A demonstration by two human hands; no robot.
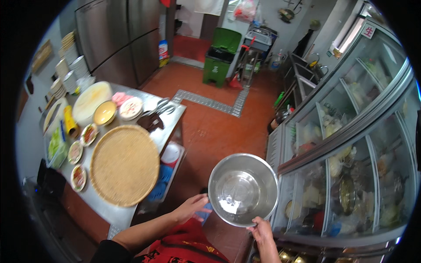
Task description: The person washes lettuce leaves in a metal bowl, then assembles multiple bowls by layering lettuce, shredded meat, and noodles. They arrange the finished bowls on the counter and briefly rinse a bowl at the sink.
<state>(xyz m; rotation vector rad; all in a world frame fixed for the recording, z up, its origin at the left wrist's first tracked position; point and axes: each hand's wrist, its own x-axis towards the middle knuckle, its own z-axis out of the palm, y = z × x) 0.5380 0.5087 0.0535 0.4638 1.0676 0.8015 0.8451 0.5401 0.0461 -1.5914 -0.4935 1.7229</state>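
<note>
A large, shiny steel pot [226,175] hangs in front of me above the red floor, its open mouth tilted toward me. Nothing but reflections shows inside it. My right hand [262,230] is closed on the near right rim of the pot. Beside the pot's left wall is my left hand [192,207], fingers stretched out and apart; whether the fingertips touch the metal is hard to tell. Left of me, a round woven bamboo tray [125,166] lies on the steel table.
The steel table [118,217] also bears small bowls, a yellow bowl [105,113], scissors [163,106] and a cutting board [92,103]. A glass-door fridge [351,153] lines the right. Farther off stand a green bin [218,61], sinks [307,72] and a steel refrigerator [118,39].
</note>
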